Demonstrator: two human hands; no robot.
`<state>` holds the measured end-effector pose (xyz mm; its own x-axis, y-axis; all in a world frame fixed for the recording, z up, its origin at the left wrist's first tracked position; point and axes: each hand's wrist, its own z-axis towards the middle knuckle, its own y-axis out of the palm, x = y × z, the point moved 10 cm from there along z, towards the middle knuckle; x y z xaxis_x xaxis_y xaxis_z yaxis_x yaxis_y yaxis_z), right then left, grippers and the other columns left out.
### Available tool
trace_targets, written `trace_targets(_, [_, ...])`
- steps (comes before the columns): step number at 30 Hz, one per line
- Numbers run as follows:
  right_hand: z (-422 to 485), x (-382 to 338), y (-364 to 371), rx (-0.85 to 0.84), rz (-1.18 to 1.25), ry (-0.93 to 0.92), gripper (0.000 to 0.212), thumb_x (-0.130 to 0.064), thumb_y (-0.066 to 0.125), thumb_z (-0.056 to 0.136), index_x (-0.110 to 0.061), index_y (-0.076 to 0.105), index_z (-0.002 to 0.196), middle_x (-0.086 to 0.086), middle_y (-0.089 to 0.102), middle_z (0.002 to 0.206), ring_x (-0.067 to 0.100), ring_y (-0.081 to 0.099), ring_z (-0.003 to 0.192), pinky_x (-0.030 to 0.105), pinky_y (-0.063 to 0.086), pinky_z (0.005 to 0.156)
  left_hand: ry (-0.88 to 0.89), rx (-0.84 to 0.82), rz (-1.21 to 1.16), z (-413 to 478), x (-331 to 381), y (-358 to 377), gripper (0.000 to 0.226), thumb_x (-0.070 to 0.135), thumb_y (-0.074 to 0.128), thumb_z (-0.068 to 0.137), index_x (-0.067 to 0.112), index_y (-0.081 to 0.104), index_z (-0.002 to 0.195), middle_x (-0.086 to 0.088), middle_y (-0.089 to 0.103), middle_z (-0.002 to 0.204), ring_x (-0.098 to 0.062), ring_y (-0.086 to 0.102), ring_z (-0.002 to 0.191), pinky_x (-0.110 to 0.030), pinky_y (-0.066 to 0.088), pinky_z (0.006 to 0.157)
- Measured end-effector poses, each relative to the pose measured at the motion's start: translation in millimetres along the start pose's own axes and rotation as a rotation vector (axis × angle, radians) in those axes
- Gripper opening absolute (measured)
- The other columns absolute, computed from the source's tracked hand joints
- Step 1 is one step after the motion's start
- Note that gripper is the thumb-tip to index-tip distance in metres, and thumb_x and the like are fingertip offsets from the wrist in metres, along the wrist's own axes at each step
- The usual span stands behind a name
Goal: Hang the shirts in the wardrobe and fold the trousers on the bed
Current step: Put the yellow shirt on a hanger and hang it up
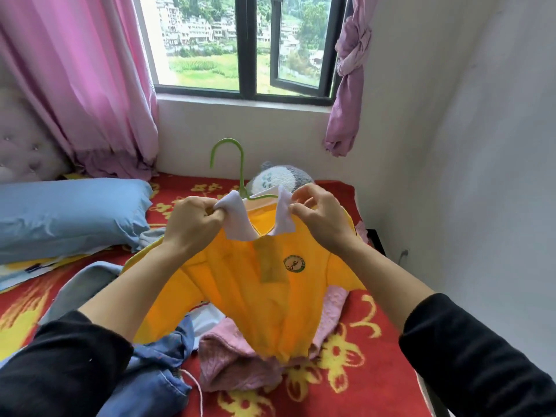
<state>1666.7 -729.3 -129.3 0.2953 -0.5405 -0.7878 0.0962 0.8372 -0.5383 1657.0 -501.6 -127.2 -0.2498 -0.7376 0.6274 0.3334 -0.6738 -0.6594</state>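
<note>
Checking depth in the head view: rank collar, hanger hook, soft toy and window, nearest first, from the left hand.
1. Collar, pinched in the left hand.
2. Hanger hook, just above.
3. Soft toy, behind, rightward.
4. Window, back wall.

Both hands [258,219] pinch yellow shirt's [270,296] white collar [237,221].

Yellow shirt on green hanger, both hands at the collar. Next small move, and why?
Probably fold both collar flaps down flat. The left hand and right hand each pinch a white flap of the yellow shirt, and both flaps stand up. The green hanger already sits in the neck, so only the collar seems unfinished.
</note>
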Motion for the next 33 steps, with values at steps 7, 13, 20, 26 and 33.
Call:
trace_targets(7, [29,-111,11,0.056,-0.467,-0.525,0.027,-0.034,0.048,0.098,-0.021,0.057,0.119,-0.001,0.058,0.121,0.021,0.043,0.117,0.031,0.020,0.083,0.020,0.180,-0.060,11,33,-70,0.033,0.012,0.056,0.087,-0.005,0.054,0.059,-0.009,0.032,0.048,-0.012,0.027,0.045,-0.023,0.022,0.044])
trace_targets(13, [36,-170,25,0.107,-0.665,-0.865,0.016,-0.024,0.045,0.100,-0.015,0.058,0.103,0.005,0.062,0.097,0.027,0.052,0.092,0.041,0.031,0.079,0.042,0.231,0.039,-7,36,-137,0.019,0.013,0.061,0.090,0.016,0.074,0.104,0.000,0.059,0.068,-0.011,0.052,0.063,-0.019,0.038,0.059])
trace_targets(20, [36,-211,75,-0.020,-0.597,-0.916,0.022,-0.030,0.037,0.103,-0.017,0.054,0.107,0.007,0.052,0.101,0.028,0.049,0.097,0.044,0.033,0.084,-0.115,0.348,0.100,-81,-20,-224,0.029,0.025,0.063,0.089,0.013,0.069,0.115,-0.007,0.069,0.090,-0.021,0.064,0.090,-0.033,0.050,0.080])
trace_targets(26, [11,-259,154,-0.169,-0.466,-0.876,0.023,-0.030,0.035,0.104,-0.014,0.051,0.111,0.006,0.046,0.097,0.030,0.051,0.069,0.037,0.035,0.060,-0.258,0.468,0.210,-165,-65,-308,0.029,0.023,0.066,0.088,0.009,0.070,0.113,-0.007,0.069,0.113,-0.018,0.062,0.108,-0.028,0.046,0.090])
trace_targets(33, [-70,-390,241,-0.233,-0.172,-0.998,0.023,-0.031,0.036,0.103,-0.012,0.050,0.104,0.007,0.053,0.094,0.034,0.054,0.073,0.044,0.047,0.065,-0.317,0.559,0.395,-263,-91,-419,0.029,0.030,0.053,0.095,0.016,0.069,0.115,-0.005,0.069,0.113,-0.021,0.061,0.104,-0.029,0.042,0.081])
